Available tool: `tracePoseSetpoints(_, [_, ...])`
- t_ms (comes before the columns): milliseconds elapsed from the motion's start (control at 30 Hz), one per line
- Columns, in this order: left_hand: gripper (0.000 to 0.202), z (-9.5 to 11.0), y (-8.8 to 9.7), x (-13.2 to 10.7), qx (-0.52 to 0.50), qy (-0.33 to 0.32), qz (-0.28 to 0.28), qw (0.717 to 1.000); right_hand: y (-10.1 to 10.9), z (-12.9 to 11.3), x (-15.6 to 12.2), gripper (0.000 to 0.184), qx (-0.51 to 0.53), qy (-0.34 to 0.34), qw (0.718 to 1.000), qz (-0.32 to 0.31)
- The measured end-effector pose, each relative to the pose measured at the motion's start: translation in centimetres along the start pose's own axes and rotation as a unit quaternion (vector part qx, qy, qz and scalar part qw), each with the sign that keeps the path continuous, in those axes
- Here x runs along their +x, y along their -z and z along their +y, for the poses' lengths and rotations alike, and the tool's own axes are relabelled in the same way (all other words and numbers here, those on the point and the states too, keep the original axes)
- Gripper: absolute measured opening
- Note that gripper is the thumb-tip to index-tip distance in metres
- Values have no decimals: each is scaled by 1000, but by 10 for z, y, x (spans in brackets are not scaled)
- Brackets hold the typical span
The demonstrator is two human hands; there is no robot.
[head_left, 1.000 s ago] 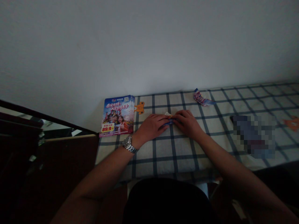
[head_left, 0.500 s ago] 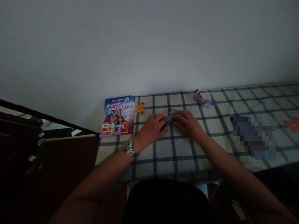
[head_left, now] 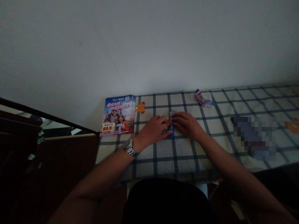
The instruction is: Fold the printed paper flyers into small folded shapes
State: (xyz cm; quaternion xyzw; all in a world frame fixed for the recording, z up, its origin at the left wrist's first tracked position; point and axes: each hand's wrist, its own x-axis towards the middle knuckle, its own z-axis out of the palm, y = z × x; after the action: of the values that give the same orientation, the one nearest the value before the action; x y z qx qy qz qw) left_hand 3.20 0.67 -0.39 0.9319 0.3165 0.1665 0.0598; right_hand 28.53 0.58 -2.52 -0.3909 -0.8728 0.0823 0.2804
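Observation:
Between my hands a narrow folded flyer (head_left: 172, 126) lies on the checked cloth, blue with a small QR code at its far end. My left hand (head_left: 155, 129), with a metal watch on the wrist, grips its left side, fingers bent and thumb near the lower end. At its right edge are the curled fingers of my right hand (head_left: 188, 125). Both hands hide part of the strip. Left of them lies a stack of flyers (head_left: 118, 115), printed in blue and pink with a price of 89.9.
A crumpled, twisted flyer (head_left: 202, 100) lies near the wall, right of my hands. Farther right is a blurred-out dark object (head_left: 251, 137). The checked tablecloth (head_left: 144, 161) has orange bear figures on it. The white wall (head_left: 149, 46) borders the table's far side.
The folded flyer has turned from a slant to nearly straight up and down, and more of its blue lower end shows. Both hands have shifted only slightly.

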Motion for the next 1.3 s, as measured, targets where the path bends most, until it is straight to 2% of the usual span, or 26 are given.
tracePoseSetpoints(333, [41, -9, 1, -3, -67, -53, -14, 996, 0, 1, 0, 25, 0, 12, 1000, -3])
tracePoseSetpoints(567, [39, -8, 3, -4, -55, -48, -23, 997, 1, -2, 1, 32, -13, 8, 1000, -4])
tracePoseSetpoints(1300, [38, -7, 2, -5, -62, -42, -23, 997, -1, -4, 2, 35, -23, -1, 1000, -18])
